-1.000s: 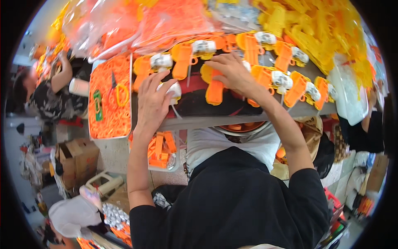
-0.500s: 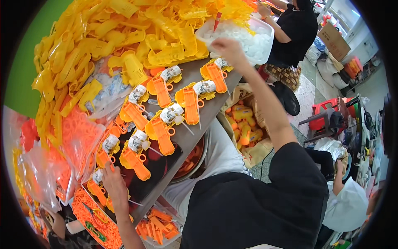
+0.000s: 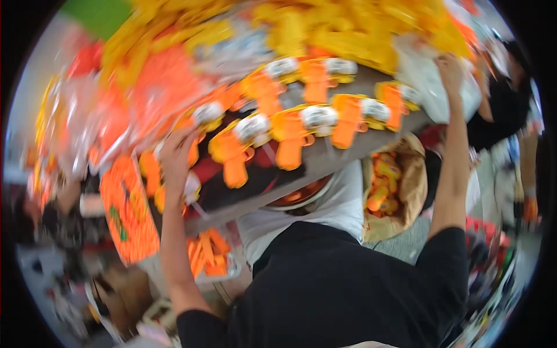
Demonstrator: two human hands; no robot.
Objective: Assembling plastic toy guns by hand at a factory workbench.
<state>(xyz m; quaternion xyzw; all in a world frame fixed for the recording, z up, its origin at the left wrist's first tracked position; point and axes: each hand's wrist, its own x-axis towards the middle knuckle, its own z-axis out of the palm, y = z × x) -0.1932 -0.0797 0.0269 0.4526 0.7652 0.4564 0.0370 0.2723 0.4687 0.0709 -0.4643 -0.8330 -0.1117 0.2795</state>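
Your shirt (image 3: 348, 284) is black, your trousers (image 3: 348, 194) whitish. At twelve o'clock you have orange-and-yellow assemblies (image 3: 288, 148) with dark-marked white parts (image 3: 318, 118), a yellow heap (image 3: 360, 37) beyond; at three, a brown bag (image 3: 413, 203); at eight, bright orange pieces (image 3: 139, 238).

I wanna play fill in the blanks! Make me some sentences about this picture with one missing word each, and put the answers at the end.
1. The person's hand nearest the white tub is the ____ one.
2. Near the other hand, the lined-up pieces are orange, yellow and ____.
3. The heap of loose plastic parts along the top of the picture is mostly ____.
4. The person's shirt is ____.

Missing words: right; white; yellow; black.
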